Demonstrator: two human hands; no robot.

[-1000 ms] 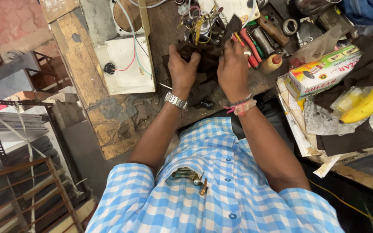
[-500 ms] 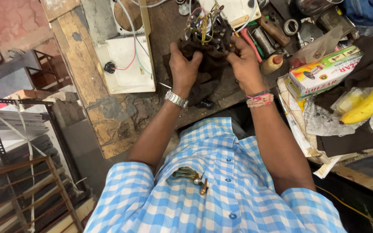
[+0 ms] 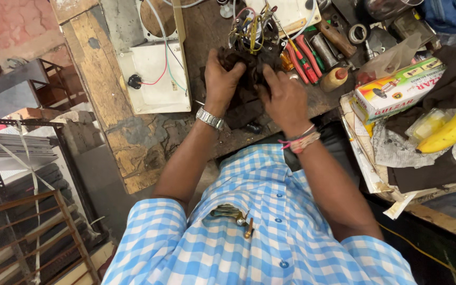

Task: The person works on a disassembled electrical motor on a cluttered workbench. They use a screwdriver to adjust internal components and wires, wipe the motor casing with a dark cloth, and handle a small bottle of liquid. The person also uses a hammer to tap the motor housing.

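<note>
At 12 o'clock on desk, both hands clench a dark cloth round a wired motor: left hand steadies, right hand presses, prob. wiping. Banana at 3.

I count two hands, the left hand and the right hand, on one dark wired part. On the worktop I see one banana, one printed carton, one white switch box and two red-handled tools.
</note>
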